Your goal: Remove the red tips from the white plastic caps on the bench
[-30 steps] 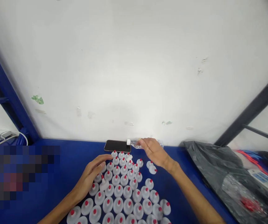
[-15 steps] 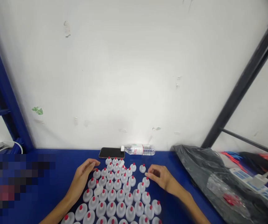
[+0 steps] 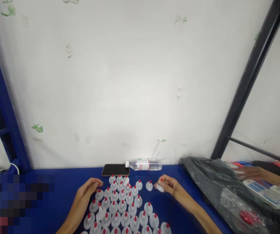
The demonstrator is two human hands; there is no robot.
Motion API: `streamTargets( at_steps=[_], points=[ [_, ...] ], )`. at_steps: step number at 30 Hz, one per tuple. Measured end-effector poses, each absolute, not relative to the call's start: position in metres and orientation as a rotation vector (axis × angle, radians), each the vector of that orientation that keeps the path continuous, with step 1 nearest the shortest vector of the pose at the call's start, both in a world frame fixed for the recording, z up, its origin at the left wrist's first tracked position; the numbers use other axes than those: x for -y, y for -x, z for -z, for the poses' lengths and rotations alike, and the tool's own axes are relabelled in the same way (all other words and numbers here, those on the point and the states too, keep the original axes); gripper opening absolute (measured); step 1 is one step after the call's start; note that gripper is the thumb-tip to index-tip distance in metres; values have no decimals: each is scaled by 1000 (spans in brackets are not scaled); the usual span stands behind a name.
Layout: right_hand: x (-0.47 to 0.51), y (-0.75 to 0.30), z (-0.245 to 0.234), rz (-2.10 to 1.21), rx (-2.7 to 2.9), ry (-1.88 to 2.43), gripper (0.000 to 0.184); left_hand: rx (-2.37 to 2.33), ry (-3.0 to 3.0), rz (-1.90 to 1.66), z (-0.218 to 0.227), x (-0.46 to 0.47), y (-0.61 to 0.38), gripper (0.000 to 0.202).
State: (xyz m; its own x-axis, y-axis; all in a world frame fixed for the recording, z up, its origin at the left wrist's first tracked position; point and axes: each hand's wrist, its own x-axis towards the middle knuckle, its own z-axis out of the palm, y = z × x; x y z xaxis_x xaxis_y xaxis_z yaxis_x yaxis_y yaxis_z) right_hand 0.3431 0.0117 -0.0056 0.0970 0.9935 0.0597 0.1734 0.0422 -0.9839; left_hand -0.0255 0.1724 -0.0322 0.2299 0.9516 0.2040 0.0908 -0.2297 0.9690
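Several white caps with red tips (image 3: 121, 206) stand in rows on the blue table (image 3: 64, 182). My right hand (image 3: 169, 186) is at the right of the cluster, fingers pinched on one white red-tipped cap (image 3: 159, 187). My left hand (image 3: 86, 192) rests curled at the cluster's left edge, fingertips touching the outer caps, nothing gripped. One cap (image 3: 149, 186) stands alone just left of my right hand.
A black phone (image 3: 115, 169) and a lying clear water bottle (image 3: 143, 164) are against the white wall behind the caps. A dark plastic bag (image 3: 218, 185) lies at the right. Another person's hand (image 3: 248, 172) reaches over a power strip (image 3: 264, 191) far right.
My right hand came back from the bottle to the right side of the cluster and picked up a cap. The view tilted upward. Another person's hand appeared at far right.
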Motion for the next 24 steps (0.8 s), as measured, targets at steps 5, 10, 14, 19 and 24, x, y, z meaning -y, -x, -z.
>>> streamTargets(
  at_steps=[5,10,14,19,24],
  points=[
    [-18,-356,14,-981,1196,1403,57,-1039,-1556,-1117,30,-173,25,54],
    [-21,-360,18,-872,1153,1399,65,-1053,-1571,-1096,26,-174,26,52],
    [-25,-357,19,-865,1142,1327,66,-1052,-1573,-1094,24,-173,25,51],
    [-30,-353,18,-715,1216,1383,71,-1060,-1574,-1112,24,-172,25,53],
    [-23,-358,16,-452,1317,1568,70,-1067,-1590,-1111,32,-176,27,51]
  ],
)
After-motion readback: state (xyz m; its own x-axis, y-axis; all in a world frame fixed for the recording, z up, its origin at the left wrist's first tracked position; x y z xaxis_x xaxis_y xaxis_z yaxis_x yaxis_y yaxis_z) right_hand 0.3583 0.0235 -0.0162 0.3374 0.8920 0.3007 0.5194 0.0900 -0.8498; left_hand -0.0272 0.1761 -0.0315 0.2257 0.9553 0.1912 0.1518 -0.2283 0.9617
